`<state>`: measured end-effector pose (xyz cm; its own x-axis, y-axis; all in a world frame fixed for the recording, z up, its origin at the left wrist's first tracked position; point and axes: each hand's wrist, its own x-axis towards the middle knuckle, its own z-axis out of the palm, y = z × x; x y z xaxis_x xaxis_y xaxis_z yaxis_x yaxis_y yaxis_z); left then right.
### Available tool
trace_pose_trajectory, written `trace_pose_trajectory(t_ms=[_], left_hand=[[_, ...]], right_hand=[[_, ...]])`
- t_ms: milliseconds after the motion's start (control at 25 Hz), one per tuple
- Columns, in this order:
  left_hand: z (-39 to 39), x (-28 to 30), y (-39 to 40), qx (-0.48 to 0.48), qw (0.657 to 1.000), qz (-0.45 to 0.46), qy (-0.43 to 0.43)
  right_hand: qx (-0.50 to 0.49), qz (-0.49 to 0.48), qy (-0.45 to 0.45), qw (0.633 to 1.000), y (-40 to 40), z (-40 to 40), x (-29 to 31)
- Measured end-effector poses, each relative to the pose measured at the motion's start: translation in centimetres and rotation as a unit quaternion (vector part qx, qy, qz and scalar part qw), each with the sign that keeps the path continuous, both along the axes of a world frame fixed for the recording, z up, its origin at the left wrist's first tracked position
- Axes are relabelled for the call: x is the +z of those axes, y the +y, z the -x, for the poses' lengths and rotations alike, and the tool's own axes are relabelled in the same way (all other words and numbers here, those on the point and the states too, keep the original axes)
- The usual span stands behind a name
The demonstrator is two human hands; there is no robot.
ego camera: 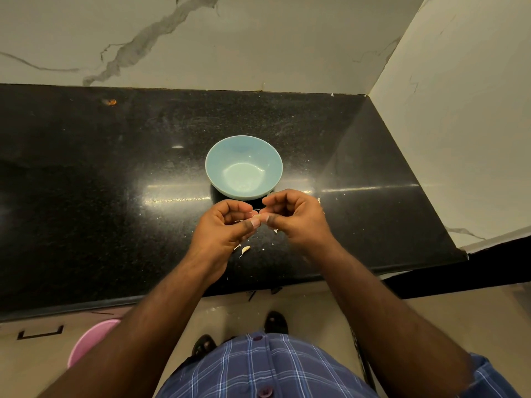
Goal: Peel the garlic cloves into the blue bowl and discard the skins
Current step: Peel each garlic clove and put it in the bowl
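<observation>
Frame centre: left hand point(227, 225) and right hand point(296, 216) pinch one garlic clove point(256, 216) in curled fingers, below the blue bowl point(218, 156).

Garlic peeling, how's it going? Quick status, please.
Left hand and right hand both pinching one small pale garlic clove. Round light-blue bowl empty. Papery skin scraps lying on black stone counter. Nothing blocking.

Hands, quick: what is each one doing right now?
Left hand: fingers curled, pinching one end of the small pale garlic clove.
Right hand: fingers curled, pinching the same clove's other end, in front of the empty light-blue round bowl.
</observation>
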<state>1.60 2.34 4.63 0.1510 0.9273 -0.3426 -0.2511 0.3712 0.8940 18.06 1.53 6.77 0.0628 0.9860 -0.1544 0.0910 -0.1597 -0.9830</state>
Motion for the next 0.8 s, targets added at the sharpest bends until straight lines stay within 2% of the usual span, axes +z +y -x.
trace_pose_trajectory(t_ms=[120,240,360,520,800], left_hand=[[0.2,-0.2,-0.1,-0.005,1.000,-0.031,0.000],[0.5,-0.3,0.0,-0.022,0.998,-0.065,0.011],[0.8,-0.2,0.1,-0.042,0.995,-0.091,0.006],[1.1,0.1,0.1,-0.052,0.993,-0.108,-0.007],[1.7,0.3,0.1,-0.079,0.990,-0.114,-0.007]], right_hand=[[-0.004,0.090,0.085,0.992,0.1,0.1,0.6],[-0.024,0.190,0.159,0.969,0.1,0.1,1.2],[-0.037,0.251,0.220,0.942,0.1,0.1,1.6],[-0.047,0.293,0.273,0.915,0.1,0.1,1.6],[-0.035,0.309,0.296,0.903,-0.4,0.4,1.9]])
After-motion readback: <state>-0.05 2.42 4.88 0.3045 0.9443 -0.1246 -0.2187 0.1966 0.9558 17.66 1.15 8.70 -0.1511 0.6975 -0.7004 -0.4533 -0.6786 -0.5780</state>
